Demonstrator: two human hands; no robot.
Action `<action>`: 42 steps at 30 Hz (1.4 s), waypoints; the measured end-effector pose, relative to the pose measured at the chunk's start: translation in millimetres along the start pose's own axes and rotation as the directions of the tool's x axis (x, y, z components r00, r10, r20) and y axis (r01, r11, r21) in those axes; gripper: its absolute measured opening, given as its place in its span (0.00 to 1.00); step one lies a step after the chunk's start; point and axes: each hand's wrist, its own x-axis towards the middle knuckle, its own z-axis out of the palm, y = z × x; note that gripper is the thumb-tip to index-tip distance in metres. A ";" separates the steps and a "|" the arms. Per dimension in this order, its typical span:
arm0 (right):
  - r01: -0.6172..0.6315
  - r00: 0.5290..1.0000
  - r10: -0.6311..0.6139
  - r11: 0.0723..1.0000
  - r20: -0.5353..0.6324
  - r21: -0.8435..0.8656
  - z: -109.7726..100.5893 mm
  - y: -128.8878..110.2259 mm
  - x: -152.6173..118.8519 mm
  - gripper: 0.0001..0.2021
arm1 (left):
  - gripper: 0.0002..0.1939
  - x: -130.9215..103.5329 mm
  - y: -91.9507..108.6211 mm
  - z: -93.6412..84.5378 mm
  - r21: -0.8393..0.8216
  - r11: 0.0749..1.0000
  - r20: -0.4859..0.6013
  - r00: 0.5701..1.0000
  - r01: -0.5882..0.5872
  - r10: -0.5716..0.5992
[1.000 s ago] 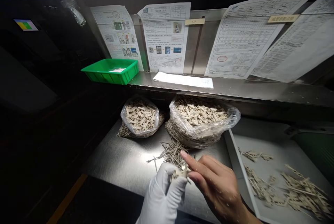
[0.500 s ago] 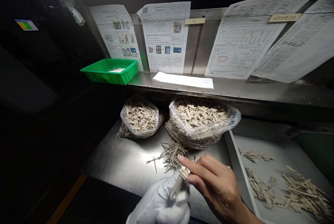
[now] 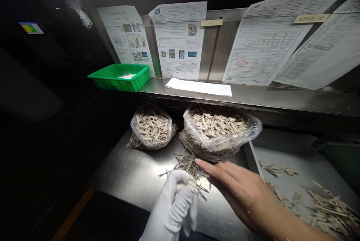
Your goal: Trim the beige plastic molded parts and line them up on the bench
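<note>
Factory wkshop, steel bench (image 3: 118, 169), lg. bag (image 3: 225, 144) w/ beige pts (image 3: 215, 123), metal pins (image 3: 185, 163), printed shts (image 3: 181, 40) behind

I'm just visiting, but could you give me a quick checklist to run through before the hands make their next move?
1. Left hand holding a beige part: ok, it is pinched between thumb and fingers.
2. Right hand near the pins: ok, its index fingertip is at the pile.
3. Right hand holding a pin: cannot tell, its underside is hidden.
4. Both hands gloved: not ok, the right is bare.
5. Left bag and right bag open: ok, beige parts show in both.
</note>
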 end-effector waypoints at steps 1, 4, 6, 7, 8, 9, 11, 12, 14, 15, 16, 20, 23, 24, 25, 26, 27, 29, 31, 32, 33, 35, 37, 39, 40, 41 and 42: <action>0.037 0.999 -0.038 0.995 -0.009 -0.094 -7.1 0.0 3.6 0.19 | 0.29 -0.2 -2.7 -0.1 0.066 0.996 -0.040 0.997 -0.065 0.068; 0.111 0.989 -0.135 0.951 -0.064 -0.288 -26.6 -4.1 17.0 0.17 | 0.27 1.1 -12.7 -1.3 0.299 0.911 -0.129 0.935 -0.282 0.332; 0.154 0.979 -0.191 0.925 -0.073 -0.346 -35.4 -9.4 25.9 0.15 | 0.23 2.6 -18.4 -2.5 0.433 0.829 -0.137 0.884 -0.353 0.448; 0.174 0.975 -0.213 0.916 -0.070 -0.363 -38.4 -12.3 29.8 0.13 | 0.21 3.3 -20.5 -3.2 0.482 0.793 -0.129 0.865 -0.373 0.485; 0.191 0.971 -0.231 0.909 -0.067 -0.371 -40.6 -15.1 33.3 0.12 | 0.18 3.8 -22.0 -3.8 0.519 0.762 -0.117 0.850 -0.388 0.513; 0.206 0.967 -0.247 0.905 -0.065 -0.372 -42.2 -17.9 36.4 0.11 | 0.15 4.3 -22.9 -4.4 0.544 0.735 -0.099 0.839 -0.404 0.535; 0.238 0.961 -0.273 0.900 -0.046 -0.366 -44.8 -22.8 41.4 0.13 | 0.09 4.9 -23.3 -5.6 0.583 0.686 -0.060 0.819 -0.435 0.571; 0.249 0.959 -0.282 0.894 -0.037 -0.372 -46.1 -24.9 43.4 0.15 | 0.07 5.1 -23.0 -6.0 0.599 0.663 -0.042 0.810 -0.449 0.585; 0.276 0.950 -0.310 0.868 -0.018 -0.413 -48.8 -28.5 46.8 0.18 | 0.06 5.7 -21.9 -6.5 0.634 0.617 -0.021 0.788 -0.466 0.615; 0.288 0.945 -0.327 0.849 -0.013 -0.442 -50.0 -29.8 48.1 0.18 | 0.06 6.1 -21.2 -6.6 0.653 0.593 -0.014 0.775 -0.472 0.631; 0.300 0.938 -0.345 0.831 -0.011 -0.469 -51.0 -30.9 49.2 0.18 | 0.06 6.5 -20.6 -6.6 0.673 0.568 -0.008 0.763 -0.474 0.646; 0.341 0.925 -0.378 0.794 0.031 -0.503 -50.5 -32.7 51.1 0.18 | 0.06 8.9 -19.8 -7.0 0.737 0.485 0.025 0.736 -0.471 0.677; 0.337 0.924 -0.382 0.802 0.011 -0.494 -47.3 -31.7 50.6 0.18 | 0.06 10.5 -20.6 -8.1 0.746 0.478 0.029 0.741 -0.463 0.671; 0.336 0.922 -0.387 0.804 -0.002 -0.491 -46.4 -31.1 50.2 0.18 | 0.07 10.9 -20.8 -8.5 0.747 0.481 0.027 0.744 -0.459 0.668; 0.339 0.919 -0.395 0.803 -0.013 -0.490 -45.6 -30.5 49.8 0.18 | 0.07 11.3 -20.8 -8.9 0.749 0.482 0.024 0.745 -0.456 0.667; 0.339 0.915 -0.402 0.802 -0.024 -0.492 -45.0 -29.8 49.3 0.18 | 0.07 11.7 -20.6 -9.2 0.751 0.481 0.024 0.745 -0.454 0.666; 0.340 0.913 -0.407 0.800 -0.032 -0.495 -44.3 -29.2 48.8 0.18 | 0.07 12.3 -20.2 -9.6 0.754 0.476 0.025 0.744 -0.453 0.667; 0.337 0.909 -0.415 0.794 -0.046 -0.506 -42.8 -27.8 48.2 0.18 | 0.07 14.0 -19.4 -10.8 0.763 0.460 0.033 0.739 -0.454 0.673; 0.340 0.906 -0.421 0.788 -0.046 -0.514 -40.7 -26.0 48.1 0.16 | 0.07 16.3 -19.4 -12.8 0.780 0.428 0.056 0.732 -0.457 0.679; 0.342 0.906 -0.421 0.788 -0.043 -0.512 -39.5 -24.8 48.3 0.14 | 0.07 17.5 -20.2 -13.9 0.789 0.406 0.076 0.729 -0.461 0.680; 0.341 0.908 -0.417 0.793 -0.041 -0.504 -38.5 -23.5 48.5 0.14 | 0.06 18.6 -21.5 -15.1 0.798 0.382 0.092 0.721 -0.465 0.686; 0.322 0.925 -0.378 0.825 -0.031 -0.465 -37.5 -20.4 48.8 0.16 | 0.07 20.8 -26.3 -16.6 0.812 0.337 0.105 0.687 -0.477 0.719; 0.276 0.952 -0.305 0.874 -0.010 -0.400 -38.1 -17.3 48.2 0.17 | 0.10 22.6 -33.0 -16.3 0.822 0.294 0.103 0.634 -0.487 0.766; 0.215 0.975 -0.224 0.921 0.011 -0.324 -39.5 -14.6 46.5 0.17 | 0.14 24.0 -39.8 -14.1 0.828 0.266 0.076 0.568 -0.494 0.820; 0.187 0.981 -0.193 0.938 0.010 -0.293 -40.2 -13.5 45.2 0.17 | 0.14 24.4 -42.5 -12.5 0.827 0.258 0.060 0.535 -0.499 0.843; 0.162 0.986 -0.167 0.949 0.006 -0.270 -40.5 -12.5 43.8 0.17 | 0.14 24.6 -44.4 -10.7 0.825 0.257 0.038 0.503 -0.503 0.863; 0.139 0.989 -0.145 0.957 -0.005 -0.253 -40.3 -11.6 42.1 0.17 | 0.13 24.4 -45.4 -8.9 0.819 0.268 0.013 0.483 -0.507 0.876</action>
